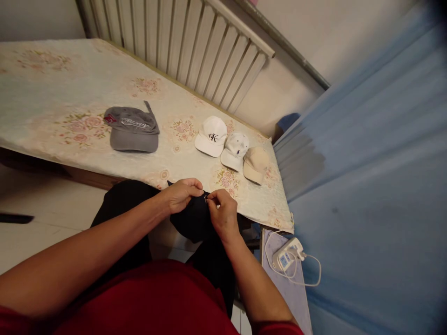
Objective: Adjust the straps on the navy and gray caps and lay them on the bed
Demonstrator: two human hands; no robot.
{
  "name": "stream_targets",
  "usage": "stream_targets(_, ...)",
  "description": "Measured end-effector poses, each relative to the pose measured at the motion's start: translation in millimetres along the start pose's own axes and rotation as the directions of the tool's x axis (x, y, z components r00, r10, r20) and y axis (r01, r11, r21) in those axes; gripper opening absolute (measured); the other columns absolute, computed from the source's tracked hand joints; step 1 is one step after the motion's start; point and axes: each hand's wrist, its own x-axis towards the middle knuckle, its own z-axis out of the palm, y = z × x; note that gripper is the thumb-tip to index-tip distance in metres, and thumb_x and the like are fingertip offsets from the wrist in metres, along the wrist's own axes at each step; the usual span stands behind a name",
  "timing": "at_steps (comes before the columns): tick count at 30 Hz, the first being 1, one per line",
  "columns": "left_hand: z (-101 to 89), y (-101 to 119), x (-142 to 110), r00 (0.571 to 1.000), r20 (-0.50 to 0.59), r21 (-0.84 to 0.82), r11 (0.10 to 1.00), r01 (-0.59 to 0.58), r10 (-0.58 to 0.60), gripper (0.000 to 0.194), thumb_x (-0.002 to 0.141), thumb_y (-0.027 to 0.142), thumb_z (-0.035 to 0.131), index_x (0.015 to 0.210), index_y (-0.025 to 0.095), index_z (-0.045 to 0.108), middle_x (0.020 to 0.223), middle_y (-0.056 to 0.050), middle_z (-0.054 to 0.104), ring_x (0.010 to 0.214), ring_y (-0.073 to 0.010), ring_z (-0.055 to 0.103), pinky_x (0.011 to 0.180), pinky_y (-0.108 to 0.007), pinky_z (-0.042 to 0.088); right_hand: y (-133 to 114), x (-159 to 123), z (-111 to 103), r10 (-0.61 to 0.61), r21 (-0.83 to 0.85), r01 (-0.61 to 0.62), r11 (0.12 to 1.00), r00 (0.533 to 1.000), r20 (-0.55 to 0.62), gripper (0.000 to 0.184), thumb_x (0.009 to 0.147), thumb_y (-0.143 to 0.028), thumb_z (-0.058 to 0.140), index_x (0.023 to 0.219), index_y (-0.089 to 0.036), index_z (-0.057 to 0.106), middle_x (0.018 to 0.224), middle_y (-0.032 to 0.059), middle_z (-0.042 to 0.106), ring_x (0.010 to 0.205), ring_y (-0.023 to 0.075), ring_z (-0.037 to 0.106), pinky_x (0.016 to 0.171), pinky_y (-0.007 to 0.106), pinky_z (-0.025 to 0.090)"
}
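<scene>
A black cap (192, 221) is held above my lap, close to the table's front edge. My left hand (184, 193) pinches its edge between thumb and fingers. From the other side, my right hand (223, 211) grips the cap beside a small metal buckle (206, 199), where the strap seems to be. The fingertips of both hands nearly meet there. On the table beyond them sit a white cap with black letters (211, 137), a white cap with a small dark logo (235, 151) and a beige cap (256, 165). Farther left lies a grey cap (132, 130), its strap sticking up.
The table (181, 160) wears a pale flowered cover. Behind it stands a radiator (181, 46) against the wall. A blue curtain (366, 186) hangs at the right. Below it, a small stand (289, 298) bears a white power strip (288, 256) with a looped cable.
</scene>
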Motion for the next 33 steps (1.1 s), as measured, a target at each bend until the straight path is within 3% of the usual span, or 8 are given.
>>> stream_targets(3,1.3,2.3,-1.0,1.000,-0.012,-0.009,1.000,0.004,-0.004,0.021,0.054,0.005,0.071,0.066,0.015,0.056,0.054,0.001,0.061,0.048,-0.0102,0.055,0.050,-0.020,0.042,1.2,-3.8,1.3,-0.114,-0.045,0.113,0.993,0.994,-0.002,0.015,0.083,-0.010,0.049,0.081,-0.021,0.059,0.081,0.0030,0.060,0.078,0.0162,0.057,0.073,0.028,0.045)
stream_targets(6,2.2,3.3,-1.9,1.000,-0.024,-0.007,1.000,0.000,0.000,0.021,0.053,0.005,0.070,0.065,0.014,0.056,0.053,0.001,0.061,0.048,-0.0097,0.055,0.050,-0.019,0.041,3.6,-5.8,3.6,-0.154,-0.070,0.152,0.986,0.988,-0.027,0.015,0.085,-0.011,0.048,0.085,-0.021,0.060,0.082,0.0035,0.061,0.079,0.0166,0.058,0.074,0.029,0.046)
stream_targets(16,0.4,3.1,-3.2,1.000,-0.018,0.007,1.000,0.015,-0.014,0.019,0.054,0.005,0.068,0.064,0.015,0.056,0.051,0.002,0.060,0.047,-0.0098,0.055,0.048,-0.019,0.041,5.3,-0.7,1.9,-0.123,0.031,0.123,0.992,0.992,0.005,0.018,0.083,-0.007,0.051,0.080,-0.021,0.062,0.080,0.0023,0.059,0.080,0.0158,0.057,0.074,0.028,0.046)
stream_targets(25,-3.2,2.3,-2.1,1.000,-0.004,-0.005,1.000,0.024,-0.024,0.019,0.055,0.006,0.069,0.065,0.014,0.056,0.051,0.001,0.060,0.047,-0.0103,0.055,0.048,-0.019,0.041,3.6,2.3,3.2,-0.140,0.022,0.140,0.990,0.990,0.003,0.022,0.086,-0.007,0.046,0.080,-0.021,0.062,0.079,0.0023,0.055,0.078,0.0157,0.054,0.073,0.028,0.044)
stream_targets(33,-4.9,0.9,-0.6,1.000,-0.007,-0.013,1.000,0.020,-0.020,0.018,0.056,0.004,0.068,0.065,0.014,0.057,0.052,0.001,0.060,0.047,-0.0103,0.055,0.048,-0.019,0.041,2.8,3.2,1.1,-0.188,-0.062,0.195,0.979,0.977,0.102,0.020,0.088,-0.009,0.044,0.081,-0.020,0.059,0.081,0.0034,0.055,0.079,0.0165,0.053,0.073,0.029,0.043)
